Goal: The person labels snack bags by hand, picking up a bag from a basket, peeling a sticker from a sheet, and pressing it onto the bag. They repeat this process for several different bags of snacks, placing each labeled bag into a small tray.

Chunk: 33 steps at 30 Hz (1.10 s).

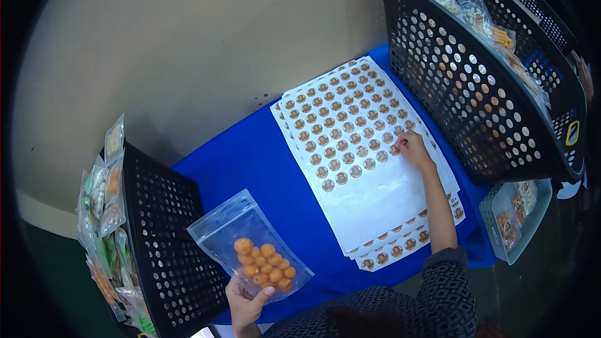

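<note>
A clear zip pouch [250, 244] with round orange snacks [266, 264] inside is held by its lower edge in my left hand [249, 300], thumb on top. My right hand [411, 147] rests on a white sheet of round brown stickers [350, 119], its fingers pinched together at a sticker near the right end of the rows. Whether a sticker is between those fingertips is too small to tell. Bare backing shows on the lower part of the sheet, and more sticker sheets [397, 250] lie under it.
A blue cloth [250, 156] covers the table. At the left stands a black basket [169, 238] of packed snacks [103, 213]; a larger black basket [463, 81] with snack bags [479, 18] stands at the right. Below it sits a pale green tray [538, 219] holding small packets.
</note>
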Available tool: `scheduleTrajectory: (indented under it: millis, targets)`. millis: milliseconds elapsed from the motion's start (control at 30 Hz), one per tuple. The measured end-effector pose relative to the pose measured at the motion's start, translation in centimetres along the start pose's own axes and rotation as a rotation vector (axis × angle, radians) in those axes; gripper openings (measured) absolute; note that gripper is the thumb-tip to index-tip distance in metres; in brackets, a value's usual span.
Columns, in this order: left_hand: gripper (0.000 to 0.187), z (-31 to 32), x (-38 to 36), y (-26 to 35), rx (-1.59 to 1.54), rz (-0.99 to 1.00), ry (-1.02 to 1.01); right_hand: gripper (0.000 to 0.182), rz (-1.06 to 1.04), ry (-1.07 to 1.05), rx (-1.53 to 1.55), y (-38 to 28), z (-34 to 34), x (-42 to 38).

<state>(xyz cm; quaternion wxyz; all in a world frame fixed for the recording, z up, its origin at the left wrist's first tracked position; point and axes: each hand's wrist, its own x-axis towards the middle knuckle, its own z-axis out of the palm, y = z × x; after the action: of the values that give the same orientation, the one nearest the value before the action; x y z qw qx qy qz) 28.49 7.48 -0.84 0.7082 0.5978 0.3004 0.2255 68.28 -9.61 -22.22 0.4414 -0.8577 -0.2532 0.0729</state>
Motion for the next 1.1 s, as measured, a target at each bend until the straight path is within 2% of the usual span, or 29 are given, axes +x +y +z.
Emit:
scheduleTrajectory:
  millis: [133,267,367,467,567,633,667,733,767,867,900,967,1033,1100]
  targets:
    - [0.048,-0.6,0.3,-0.3,0.012,-0.028,-0.001,0.003,-0.045,-0.014,-0.104,-0.6,-0.1,0.1]
    - [0.047,-0.6,0.2,-0.2,-0.005,-0.021,0.007,0.003,-0.003,-0.049,-0.12,-1.7,-0.4,-0.1]
    - [0.046,-1.1,0.0,-0.3,-0.015,-0.007,0.004,0.002,-0.048,-0.044,-0.145,-1.2,0.1,-0.2]
    - [0.046,-1.6,-0.6,-0.3,-0.004,-0.009,-0.002,0.006,-0.182,0.043,-0.292,-0.4,0.6,-0.4]
    - [0.047,-1.9,-1.0,-0.2,-0.017,0.021,-0.008,0.006,-0.135,-0.062,-0.229,-1.6,-0.1,-1.0]
    - [0.049,-2.2,-1.4,-0.1,-0.031,0.011,-0.022,0.006,-0.097,-0.188,-0.32,-2.8,-0.8,-1.4]
    - [0.052,-2.3,-1.6,0.0,-0.039,-0.005,-0.034,0.006,-0.105,-0.182,-0.326,-3.8,-1.4,-1.6]
    - [0.054,-2.7,-1.8,-0.3,-0.063,0.062,-0.084,0.006,0.159,-0.357,-0.082,-6.5,-2.7,-2.4]
    - [0.057,-2.8,-1.9,-0.5,-0.08,0.123,-0.132,0.006,0.148,-0.352,-0.088,-7.7,-3.1,-2.9]
    - [0.061,-3.0,-2.3,-0.9,-0.158,0.122,-0.213,0.01,-0.056,-0.32,0.102,-11.7,-3.8,-5.1]
    - [0.061,-2.9,-2.5,-0.9,-0.166,0.134,-0.207,0.01,-0.069,-0.321,0.095,-13.8,-4.0,-6.3]
    - [0.069,-2.5,-3.1,-0.6,-0.187,0.039,-0.226,0.009,-0.108,-0.246,0.296,-18.8,-4.5,-9.2]
    - [0.069,-2.3,-3.6,0.1,-0.18,0.066,-0.238,0.014,-0.283,-0.173,0.458,-22.9,-4.1,-12.1]
    - [0.064,-2.7,-4.3,0.7,-0.196,0.103,-0.381,0.021,-0.317,-0.172,0.552,-27.7,-4.3,-15.6]
